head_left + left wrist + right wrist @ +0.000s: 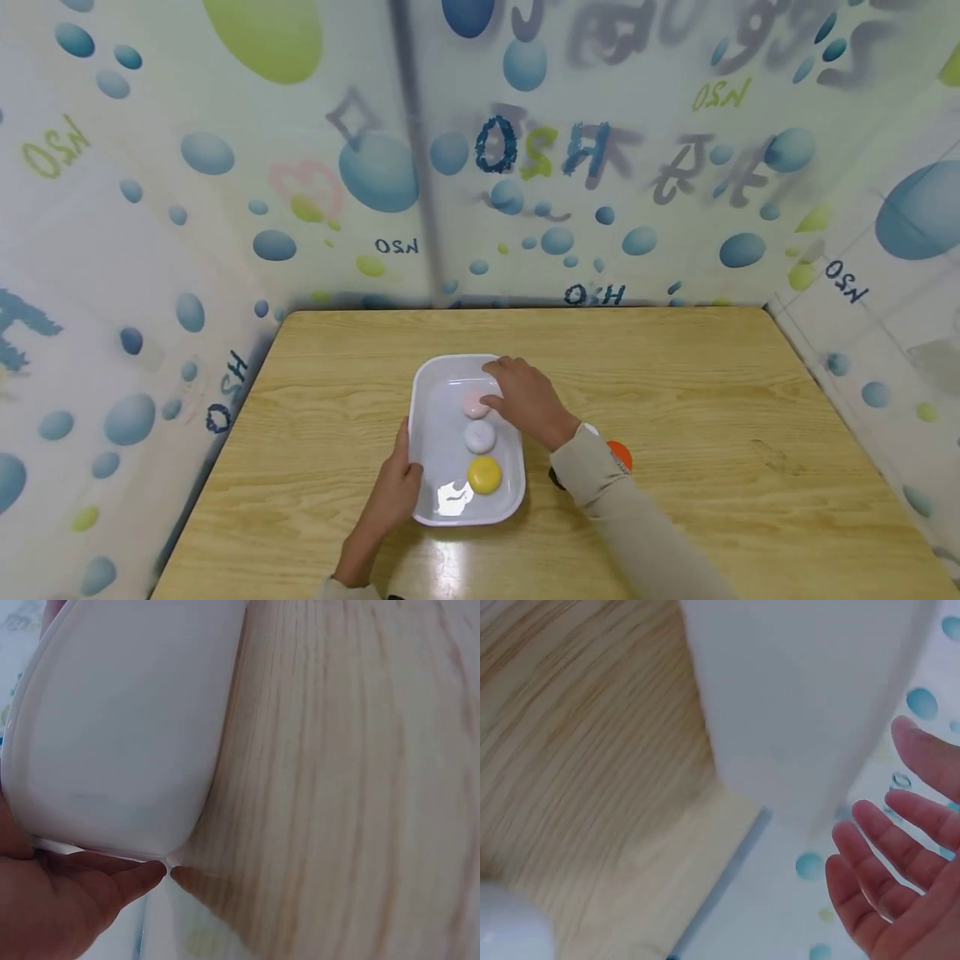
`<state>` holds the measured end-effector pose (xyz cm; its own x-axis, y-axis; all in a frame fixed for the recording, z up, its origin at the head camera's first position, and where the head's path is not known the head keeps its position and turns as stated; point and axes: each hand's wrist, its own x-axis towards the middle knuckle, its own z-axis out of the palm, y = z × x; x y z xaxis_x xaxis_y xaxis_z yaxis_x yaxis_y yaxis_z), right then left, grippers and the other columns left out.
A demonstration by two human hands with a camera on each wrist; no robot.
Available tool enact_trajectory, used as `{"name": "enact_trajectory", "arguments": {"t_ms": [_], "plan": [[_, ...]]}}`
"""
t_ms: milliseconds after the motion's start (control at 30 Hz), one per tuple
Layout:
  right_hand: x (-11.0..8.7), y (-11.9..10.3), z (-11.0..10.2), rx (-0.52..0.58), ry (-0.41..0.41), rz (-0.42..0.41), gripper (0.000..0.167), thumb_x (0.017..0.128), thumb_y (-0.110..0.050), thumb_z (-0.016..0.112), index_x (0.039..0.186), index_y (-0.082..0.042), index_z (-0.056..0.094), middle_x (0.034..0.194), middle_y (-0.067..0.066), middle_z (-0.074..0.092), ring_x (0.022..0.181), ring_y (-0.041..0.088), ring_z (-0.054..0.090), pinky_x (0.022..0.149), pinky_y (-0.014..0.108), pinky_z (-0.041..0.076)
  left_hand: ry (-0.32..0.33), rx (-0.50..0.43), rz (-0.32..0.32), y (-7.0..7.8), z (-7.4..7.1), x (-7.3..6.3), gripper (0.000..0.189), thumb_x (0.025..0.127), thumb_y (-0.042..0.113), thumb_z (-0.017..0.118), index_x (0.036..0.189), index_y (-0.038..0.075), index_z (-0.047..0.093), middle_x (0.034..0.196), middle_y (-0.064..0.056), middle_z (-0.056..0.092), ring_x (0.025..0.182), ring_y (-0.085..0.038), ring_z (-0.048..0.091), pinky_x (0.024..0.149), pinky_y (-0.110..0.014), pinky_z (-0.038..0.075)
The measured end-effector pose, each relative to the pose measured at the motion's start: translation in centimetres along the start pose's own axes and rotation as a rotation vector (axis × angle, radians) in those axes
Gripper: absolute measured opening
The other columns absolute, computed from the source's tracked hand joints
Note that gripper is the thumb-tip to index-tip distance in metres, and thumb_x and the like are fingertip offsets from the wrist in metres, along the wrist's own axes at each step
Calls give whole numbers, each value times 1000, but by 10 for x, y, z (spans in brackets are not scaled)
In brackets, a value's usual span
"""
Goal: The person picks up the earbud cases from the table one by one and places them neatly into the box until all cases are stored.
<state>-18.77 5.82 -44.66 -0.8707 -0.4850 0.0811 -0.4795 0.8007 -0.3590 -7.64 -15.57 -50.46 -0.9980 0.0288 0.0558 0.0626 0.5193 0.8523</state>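
A white rectangular tray [442, 400] with rounded corners lies near the middle of the table in the head view. Inside it a pink round piece [474, 405], a white round piece [480, 437] and a yellow round piece [484, 475] form a column. My left hand [399, 483] grips the tray's left side, thumb at the rim; in the left wrist view its fingers [139, 879] reach along the tray's underside. Over the tray's far right corner is my right hand [528, 400], its thumb overlapping the pink piece. In the right wrist view its fingers [885, 862] are spread and hold nothing.
An orange round thing [619, 455] lies right of the tray, partly behind the right sleeve [600, 471], with a dark object [557, 478] on the sleeve's other side. The wooden table [712, 375] meets bubble-patterned walls [660, 183] at its back and sides.
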Motion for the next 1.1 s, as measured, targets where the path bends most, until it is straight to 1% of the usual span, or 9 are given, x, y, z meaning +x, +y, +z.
{"name": "enact_trajectory", "arguments": {"t_ms": [200, 267, 367, 500, 600, 700, 800, 933, 1100], "plan": [[-26, 22, -12, 29, 70, 54, 49, 89, -30, 73, 131, -7, 62, 127, 11, 64, 115, 29, 60, 94, 45, 52, -6, -4, -10, -1, 0, 0, 69, 87, -13, 39, 151, -16, 13, 148, -41, 31, 133, -51, 39, 106, -61, 35], [-35, 31, -15, 26, 78, 72, 49, 89, -30, 73, 132, -8, 62, 128, 11, 64, 116, 30, 60, 95, 46, 51, -9, -6, -17, -1, -1, 0, 69, 88, -12, 39, 151, -16, 12, 149, -40, 31, 133, -51, 39, 106, -61, 35], [-50, 42, -19, 18, 88, 84, 52, 88, -31, 74, 133, -8, 61, 129, 12, 63, 118, 32, 58, 96, 50, 50, -9, -7, -11, 1, -3, 0, 69, 88, -12, 39, 151, -16, 13, 147, -41, 32, 132, -51, 41, 104, -61, 37], [-68, 54, -20, -27, 111, 74, 57, 84, -33, 78, 131, -6, 62, 127, 14, 63, 114, 34, 59, 93, 51, 51, -7, 0, -8, 2, -4, 0, 69, 88, -12, 40, 151, -16, 13, 147, -41, 33, 131, -50, 43, 104, -61, 38], [-78, 62, -16, -69, 122, 55, 60, 81, -34, 80, 130, -4, 63, 124, 15, 64, 110, 35, 61, 88, 51, 52, -4, 0, -9, 2, -4, 0, 69, 88, -12, 40, 151, -16, 13, 147, -40, 33, 131, -49, 43, 104, -60, 37], [-86, 67, -11, -98, 96, 57, 61, 79, -35, 82, 128, -5, 64, 123, 15, 65, 108, 36, 62, 86, 52, 52, 2, -2, -1, 1, -4, 0, 69, 87, -12, 40, 151, -16, 13, 146, -41, 35, 129, -50, 44, 104, -61, 38], [-91, 70, -6, -106, 47, 87, 60, 78, -35, 82, 126, -4, 65, 122, 15, 65, 107, 37, 62, 85, 53, 52, 1, -4, -2, 0, -3, 0, 69, 87, -12, 40, 150, -17, 14, 145, -41, 35, 128, -50, 45, 103, -60, 39], [-94, 72, -4, -111, 0, 127, 58, 78, -35, 82, 124, -4, 66, 119, 15, 66, 103, 36, 62, 80, 49, 53, -15, -18, -32, -1, -1, 1, 69, 88, -12, 39, 152, -15, 12, 148, -39, 34, 131, -49, 44, 105, -59, 38], [-98, 74, -4, -115, -14, 147, 50, 77, -32, 83, 116, -4, 69, 112, 15, 67, 92, 32, 63, 68, 43, 52, -20, -24, -28, 0, -1, 1, 69, 88, -12, 39, 152, -15, 12, 149, -39, 32, 132, -50, 42, 105, -60, 37]]}}
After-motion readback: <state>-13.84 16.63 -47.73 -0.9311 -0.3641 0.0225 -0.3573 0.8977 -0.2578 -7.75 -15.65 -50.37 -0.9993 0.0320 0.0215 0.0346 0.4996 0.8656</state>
